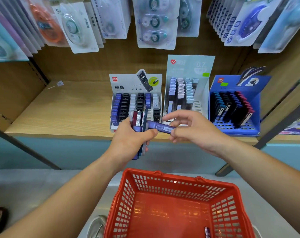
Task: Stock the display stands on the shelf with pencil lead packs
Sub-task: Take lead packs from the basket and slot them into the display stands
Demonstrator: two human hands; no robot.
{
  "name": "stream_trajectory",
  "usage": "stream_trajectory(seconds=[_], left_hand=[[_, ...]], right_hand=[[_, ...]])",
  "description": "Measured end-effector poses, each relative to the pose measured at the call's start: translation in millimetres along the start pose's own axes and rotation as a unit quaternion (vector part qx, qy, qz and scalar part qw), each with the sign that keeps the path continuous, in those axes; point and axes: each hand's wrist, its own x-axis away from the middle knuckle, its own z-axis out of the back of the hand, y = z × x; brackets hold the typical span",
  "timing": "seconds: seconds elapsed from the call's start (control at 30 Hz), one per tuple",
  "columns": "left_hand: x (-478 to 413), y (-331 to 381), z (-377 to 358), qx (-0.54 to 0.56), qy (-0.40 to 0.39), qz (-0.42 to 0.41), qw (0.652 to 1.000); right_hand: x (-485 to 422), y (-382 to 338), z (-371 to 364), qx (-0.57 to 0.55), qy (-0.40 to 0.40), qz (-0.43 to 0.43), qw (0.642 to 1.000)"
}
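At the centre of the frame our left hand [130, 140] is curled tight around a bundle of pencil lead packs [138, 120], which stands upright out of the fist with a barcode facing us; our right hand [195, 129] pinches a single purple lead pack [161, 128] between thumb and forefinger, the other fingers loosely spread; that pack lies crosswise, its left end against the bundle; both hands hover just in front of the wooden shelf [60, 109]. Across the middle of the frame we see three display stands side by side on that shelf: a white stand [128, 81] with rows of purple, black and white packs, right behind our left hand; a pale grey stand [188, 69] beside it, partly filled; a blue stand [256, 117] at the right, holding dark packs with coloured caps. At the bottom a red plastic basket [163, 176] holds one more pack [207, 231] near its lower right corner; carded correction tapes [154, 23] hang along the top.
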Motion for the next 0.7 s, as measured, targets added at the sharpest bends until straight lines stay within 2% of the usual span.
stream_trajectory(seconds=[0.1,0.5,0.7], left_hand=[[1,-1,-1,0.001,0.0,-0.003,1.0],[-1,-1,-1,0.023,0.02,-0.017,0.999],[-2,-2,-1,0.029,0.025,-0.013,0.999]], right_hand=[[-1,1,-7,0.011,-0.021,-0.004,1.0],[-3,9,-14,0.095,0.035,0.06,0.993],[-4,12,-16,0.111,0.044,0.059,0.991]])
